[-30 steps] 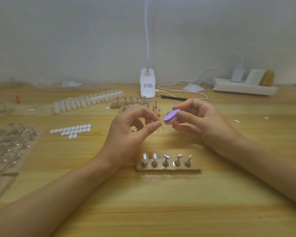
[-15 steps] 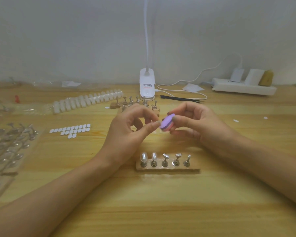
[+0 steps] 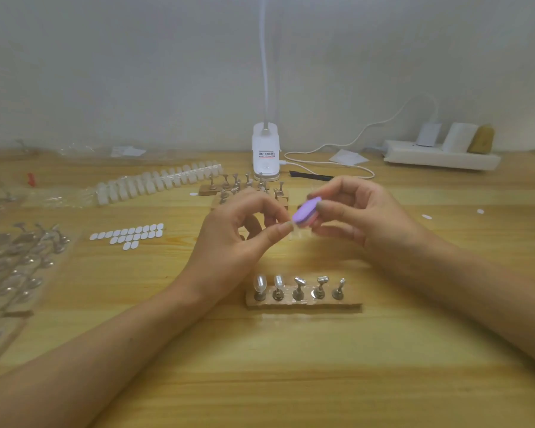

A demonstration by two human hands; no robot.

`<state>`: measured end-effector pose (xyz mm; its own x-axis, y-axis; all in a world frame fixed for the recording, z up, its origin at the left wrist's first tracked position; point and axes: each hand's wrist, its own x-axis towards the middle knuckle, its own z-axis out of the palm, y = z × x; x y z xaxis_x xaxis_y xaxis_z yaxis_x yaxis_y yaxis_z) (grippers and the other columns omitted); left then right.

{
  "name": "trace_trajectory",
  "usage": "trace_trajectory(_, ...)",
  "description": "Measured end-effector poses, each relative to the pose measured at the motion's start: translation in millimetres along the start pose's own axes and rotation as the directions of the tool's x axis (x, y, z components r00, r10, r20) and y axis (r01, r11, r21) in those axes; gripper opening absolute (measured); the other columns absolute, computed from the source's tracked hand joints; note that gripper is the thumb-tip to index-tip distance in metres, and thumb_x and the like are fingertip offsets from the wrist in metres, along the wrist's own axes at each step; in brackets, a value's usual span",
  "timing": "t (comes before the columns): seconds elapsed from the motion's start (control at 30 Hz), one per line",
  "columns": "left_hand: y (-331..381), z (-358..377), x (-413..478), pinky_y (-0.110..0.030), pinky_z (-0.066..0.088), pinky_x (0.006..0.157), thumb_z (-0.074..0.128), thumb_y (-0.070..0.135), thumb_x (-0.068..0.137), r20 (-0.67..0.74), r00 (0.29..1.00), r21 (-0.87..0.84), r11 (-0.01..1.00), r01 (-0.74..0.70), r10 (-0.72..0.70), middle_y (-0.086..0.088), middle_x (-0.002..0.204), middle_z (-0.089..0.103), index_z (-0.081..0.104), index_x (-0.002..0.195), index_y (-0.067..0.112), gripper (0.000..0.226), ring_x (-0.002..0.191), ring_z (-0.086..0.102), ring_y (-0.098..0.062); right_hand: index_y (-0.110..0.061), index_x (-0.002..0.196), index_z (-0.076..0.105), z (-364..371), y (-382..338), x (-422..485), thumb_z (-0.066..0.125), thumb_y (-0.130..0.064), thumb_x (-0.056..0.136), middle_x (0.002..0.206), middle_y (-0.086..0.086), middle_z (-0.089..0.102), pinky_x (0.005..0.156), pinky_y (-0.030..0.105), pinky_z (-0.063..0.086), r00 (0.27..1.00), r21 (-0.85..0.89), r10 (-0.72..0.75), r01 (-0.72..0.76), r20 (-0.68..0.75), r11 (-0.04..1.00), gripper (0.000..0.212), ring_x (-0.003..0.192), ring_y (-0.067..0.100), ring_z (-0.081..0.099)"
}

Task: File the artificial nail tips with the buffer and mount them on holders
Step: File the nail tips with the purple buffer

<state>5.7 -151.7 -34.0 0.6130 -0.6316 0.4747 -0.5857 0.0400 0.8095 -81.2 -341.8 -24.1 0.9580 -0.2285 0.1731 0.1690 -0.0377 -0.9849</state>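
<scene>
Above the table's middle, my left hand (image 3: 238, 239) pinches a small clear nail tip (image 3: 297, 231) between thumb and forefinger. My right hand (image 3: 362, 216) grips a purple oval buffer (image 3: 306, 210), and the buffer's face touches the tip. Below the hands, a wooden base (image 3: 303, 304) carries several metal holders (image 3: 318, 288); the two at its left end bear clear nail tips (image 3: 260, 282).
A long strip of clear nail tips (image 3: 158, 182) lies at the back left, white adhesive pads (image 3: 130, 234) in front of it. More holder bases (image 3: 238, 186) stand behind the hands. A bag of metal holders (image 3: 16, 261) lies left. Lamp base (image 3: 265, 152), black tool (image 3: 311, 175), power strip (image 3: 439, 156) at the back.
The buffer has slid back and forth against the nail tip: toward the left hand half a second ago, now slightly up and to the right. The left hand stays in place.
</scene>
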Motion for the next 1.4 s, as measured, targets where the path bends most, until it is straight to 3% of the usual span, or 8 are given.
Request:
trace_trajectory(0.17,0.3,-0.6,0.3,-0.011,0.041,0.065,0.074,0.007,0.085,-0.006,1.0,0.018,1.0,-0.026,0.026,0.016,0.08,0.059,0.067,0.078,0.018,0.014,0.069,0.054,-0.002,-0.017,0.09,0.072,3.3,1.2,-7.5,0.072,-0.015,0.084,0.094,0.015,0.075,0.071,0.026,0.058,0.982,-0.057,0.09,-0.081,0.168,0.995,0.007,0.083,0.021,0.074)
trace_trajectory(0.3,0.4,-0.6,-1.2,-0.011,0.042,0.066,0.074,0.012,0.086,0.02,1.0,0.034,0.999,-0.021,0.02,0.009,0.083,0.061,0.065,0.078,0.024,0.016,0.069,0.053,-0.003,-0.007,0.098,0.064,-4.7,-2.6,-1.5,0.067,-0.009,0.089,0.098,0.02,0.074,0.072,0.024,0.057,0.998,0.03,0.036,-0.035,-0.052,0.999,0.01,0.087,0.023,0.072)
trace_trajectory(0.4,0.8,-0.7,-0.2,-0.014,0.043,0.069,0.073,0.018,0.086,0.002,1.0,-0.019,1.0,0.025,-0.025,0.007,0.086,0.063,0.066,0.078,0.026,0.013,0.07,0.053,-0.004,-0.012,0.094,0.065,-15.1,-5.6,-5.2,0.071,-0.012,0.088,0.097,0.012,0.076,0.076,0.024,0.057,1.0,-0.181,0.001,0.001,0.01,0.983,0.008,0.093,0.021,0.073)
trace_trajectory(0.57,1.9,-4.3,1.8,-0.008,0.039,0.061,0.072,0.031,0.077,0.048,0.991,-0.233,0.964,0.13,-0.122,0.01,0.078,0.064,0.069,0.076,0.021,0.01,0.069,0.049,-0.012,-0.025,0.096,0.073,-10.7,-2.6,-12.2,0.08,-0.035,0.076,0.11,-0.014,0.072,0.096,0.033,0.047,0.978,-0.715,-0.135,0.21,0.161,0.667,0.023,0.109,0.006,0.06)
trace_trajectory(0.7,1.7,-6.4,1.7,-0.01,0.039,0.064,0.075,0.04,0.075,0.14,0.977,-0.245,0.951,0.189,-0.158,0.006,0.075,0.065,0.07,0.072,0.03,0.011,0.069,0.051,-0.01,-0.015,0.111,0.07,0.4,-13.3,-16.9,0.081,-0.027,0.078,0.108,-0.005,0.068,0.083,0.014,0.04,0.837,-0.673,-0.456,0.527,0.304,0.518,0.038,0.093,0.006,0.058)
trace_trajectory(0.87,2.0,-6.2,1.9,-0.037,0.047,0.086,0.073,0.035,0.079,0.222,0.959,-0.22,0.949,0.224,-0.175,0.004,0.087,0.074,0.074,0.077,0.032,0.003,0.085,0.059,-0.022,-0.012,0.094,0.076,16.9,-15.2,-20.5,0.082,-0.02,0.076,0.084,-0.002,0.071,0.078,0.03,0.048,0.781,-0.725,-0.535,0.567,0.322,0.391,0.02,0.074,0.008,0.059)
trace_trajectory(1.2,12.2,-6.3,-3.6,-0.008,0.04,0.062,0.069,0.048,0.08,0.184,0.972,-0.126,0.978,0.169,-0.144,0.021,0.079,0.063,0.064,0.077,0.036,0.013,0.065,0.05,-0.001,-0.018,0.088,0.073,14.5,-17.9,-29.0,0.081,-0.022,0.076,0.082,-0.008,0.072,0.075,0.012,0.04,0.845,-0.639,-0.483,0.505,0.229,0.58,0.015,0.081,0.011,0.061)
trace_trajectory(1.4,24.9,-2.8,-16.8,-0.029,0.053,0.063,0.076,0.064,0.057,0.33,0.928,0.19,0.975,0.116,-0.175,0.019,0.098,0.063,0.048,0.1,0.04,0.057,0.078,0.062,-0.005,-0.026,0.088,0.074,6.4,-18.1,-30.6,0.084,-0.031,0.076,0.086,-0.011,0.074,0.079,0.024,0.043,0.914,-0.547,-0.291,0.403,0.283,0.734,0.017,0.087,0.018,0.064)
